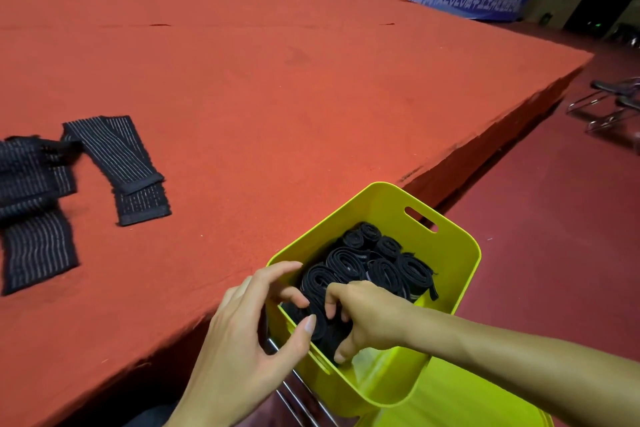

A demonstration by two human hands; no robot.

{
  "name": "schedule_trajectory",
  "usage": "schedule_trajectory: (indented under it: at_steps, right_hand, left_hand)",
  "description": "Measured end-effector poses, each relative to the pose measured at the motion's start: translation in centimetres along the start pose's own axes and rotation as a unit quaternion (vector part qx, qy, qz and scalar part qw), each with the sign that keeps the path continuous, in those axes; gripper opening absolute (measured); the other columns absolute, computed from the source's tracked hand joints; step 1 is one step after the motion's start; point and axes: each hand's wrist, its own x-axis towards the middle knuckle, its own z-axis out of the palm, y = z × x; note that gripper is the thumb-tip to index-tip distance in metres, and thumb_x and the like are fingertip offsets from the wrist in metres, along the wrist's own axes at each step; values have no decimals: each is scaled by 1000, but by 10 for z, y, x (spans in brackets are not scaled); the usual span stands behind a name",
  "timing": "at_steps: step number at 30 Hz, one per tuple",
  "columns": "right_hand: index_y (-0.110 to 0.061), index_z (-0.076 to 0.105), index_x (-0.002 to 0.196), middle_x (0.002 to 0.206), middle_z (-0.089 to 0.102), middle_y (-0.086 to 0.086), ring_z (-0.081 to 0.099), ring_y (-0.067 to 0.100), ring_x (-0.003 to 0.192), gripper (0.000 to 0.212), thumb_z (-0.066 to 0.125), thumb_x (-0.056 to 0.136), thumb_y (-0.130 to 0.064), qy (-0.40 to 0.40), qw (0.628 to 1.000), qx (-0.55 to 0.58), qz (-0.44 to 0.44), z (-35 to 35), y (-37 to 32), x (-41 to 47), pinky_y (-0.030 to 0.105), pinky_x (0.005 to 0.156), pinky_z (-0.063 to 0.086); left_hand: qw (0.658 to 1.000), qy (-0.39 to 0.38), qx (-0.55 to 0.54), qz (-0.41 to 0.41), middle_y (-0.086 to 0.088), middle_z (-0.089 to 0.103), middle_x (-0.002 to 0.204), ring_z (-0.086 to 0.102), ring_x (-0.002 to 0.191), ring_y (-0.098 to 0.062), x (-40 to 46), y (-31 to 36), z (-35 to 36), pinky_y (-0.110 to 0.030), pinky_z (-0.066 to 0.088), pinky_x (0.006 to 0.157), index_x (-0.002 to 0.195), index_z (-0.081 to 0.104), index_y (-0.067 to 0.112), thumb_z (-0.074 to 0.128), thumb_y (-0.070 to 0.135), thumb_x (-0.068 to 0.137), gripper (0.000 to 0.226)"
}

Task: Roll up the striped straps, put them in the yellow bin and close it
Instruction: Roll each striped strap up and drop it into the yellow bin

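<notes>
The yellow bin point(453, 243) stands open beside the red stage edge, holding several rolled black striped straps point(377, 260). My right hand point(367, 315) reaches into the bin's near end with fingers curled round a rolled strap point(317, 305). My left hand point(242, 326) is at the bin's near left rim, thumb and fingers touching the same roll. Unrolled striped straps point(114, 163) lie flat on the stage at the left, with more of them point(31, 204) piled near the frame's edge.
The red carpeted stage point(277, 97) stretches away; its edge drops to a darker red floor point(554, 218) on the right. A yellow lid or second bin point(467, 406) sits beneath the bin. Metal chair frames point(613, 107) stand far right.
</notes>
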Motion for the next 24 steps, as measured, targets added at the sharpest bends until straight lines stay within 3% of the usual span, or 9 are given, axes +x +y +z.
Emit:
schedule_trajectory:
  at_steps: [4, 7, 9, 13, 18, 24]
  right_hand:
    - [-32, 56, 117, 104, 65, -9, 64, 8, 87, 59, 95, 76, -49, 21, 998, 61, -18, -10, 1, -16, 31, 77, 54]
    - [-36, 55, 116, 104, 69, -7, 64, 4, 74, 52, 89, 81, -55, 64, 992, 107, -34, -18, -4, -35, 34, 74, 55]
    - [-39, 55, 115, 103, 70, -7, 68, 11, 74, 48, 86, 83, -55, 101, 982, 153, -47, -24, -12, -50, 37, 72, 57]
    - [-39, 57, 116, 100, 71, -3, 70, 13, 73, 39, 86, 90, -43, 178, 944, 255, -113, -38, -41, -77, 32, 66, 55]
    - [-46, 60, 118, 98, 72, 1, 67, 26, 78, 40, 87, 91, -33, 229, 900, 297, -222, -53, -118, -79, 39, 70, 55]
    - [-43, 55, 126, 99, 72, -5, 68, 20, 79, 44, 82, 92, -39, 207, 888, 250, -324, -56, -235, -18, 43, 75, 58]
  left_hand:
    - [999, 14, -31, 3, 13, 74, 118, 69, 120, -20, -2, 2, -5, -52, 49, 105, 143, 51, 45, 70, 51, 90, 57]
    - [999, 29, -42, 11, 9, 74, 118, 70, 120, -20, -4, 4, -13, -50, 51, 105, 143, 54, 40, 71, 48, 90, 56]
    - [998, 39, -40, 15, 7, 75, 116, 70, 119, -20, -5, 5, -21, -45, 53, 105, 143, 54, 39, 71, 47, 89, 57]
    - [996, 77, -31, 20, 7, 76, 108, 72, 107, -18, -9, 8, -50, -25, 52, 97, 140, 56, 42, 70, 47, 87, 55]
    - [988, 153, 10, 20, 8, 76, 105, 71, 98, -21, -23, 3, -120, -36, 53, 91, 139, 57, 40, 70, 48, 85, 57]
    - [965, 252, 60, -27, 8, 78, 106, 73, 95, -21, -67, -28, -228, -42, 56, 91, 139, 55, 39, 68, 55, 83, 60]
